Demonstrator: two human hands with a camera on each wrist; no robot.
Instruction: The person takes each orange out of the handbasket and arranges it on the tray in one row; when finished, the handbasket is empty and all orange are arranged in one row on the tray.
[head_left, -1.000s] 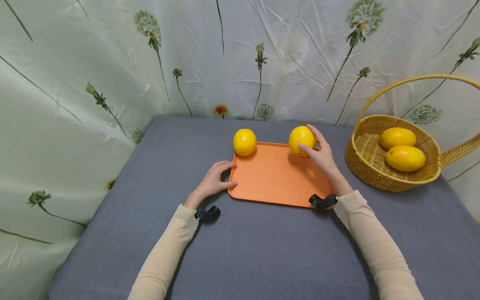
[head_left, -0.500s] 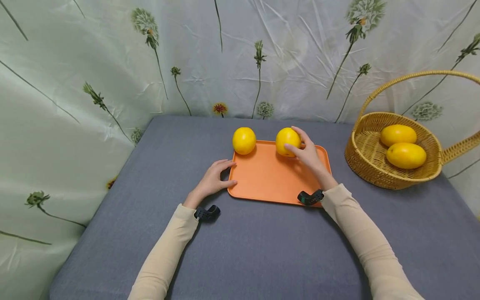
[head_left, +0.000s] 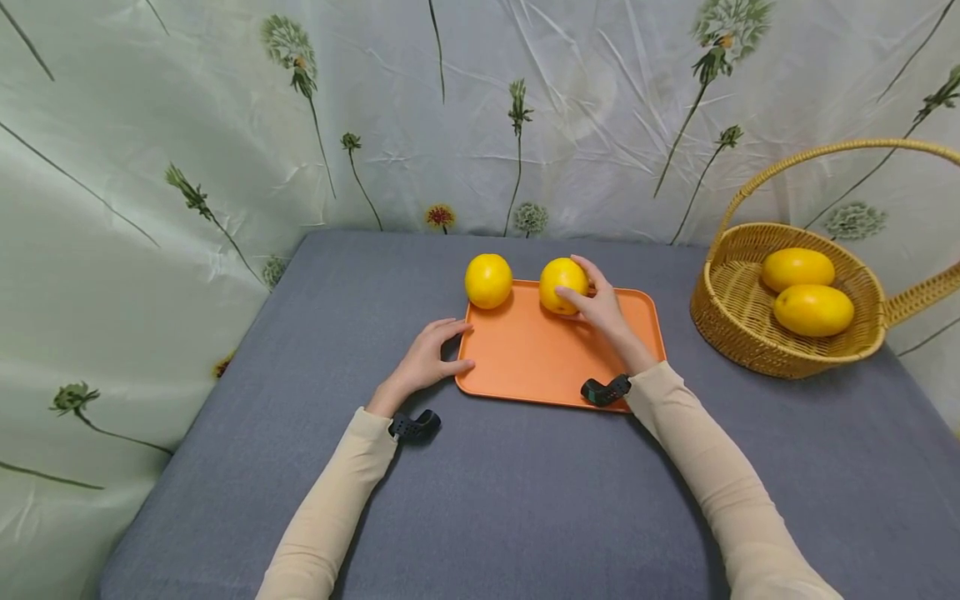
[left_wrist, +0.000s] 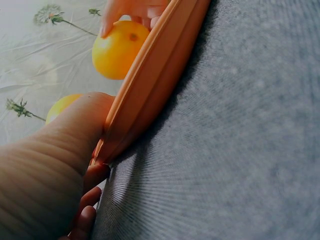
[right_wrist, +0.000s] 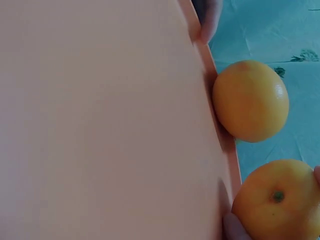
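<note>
An orange rectangular tray (head_left: 517, 358) lies on the grey cloth. My left hand (head_left: 423, 360) grips its left edge, the thumb along the rim in the left wrist view. One yellow-orange orange (head_left: 488, 282) sits in the tray's far left corner. To its right, my right hand (head_left: 602, 310) holds a second orange (head_left: 562, 283) between thumb and fingers near the far rim. The stem end of this held orange (right_wrist: 276, 200) shows in the right wrist view, with a gap to the other orange (right_wrist: 250, 101).
Beyond the tray's right side stands a woven basket (head_left: 757, 346) with a tall looped handle. Two yellow, mango-shaped fruits (head_left: 813, 310) lie in it. A flower-printed curtain (head_left: 600, 158) hangs behind the grey table (head_left: 525, 500).
The right hand has carried its orange leftward along the tray's far side, closer to the first orange. My left hand has stayed at the tray's left edge.
</note>
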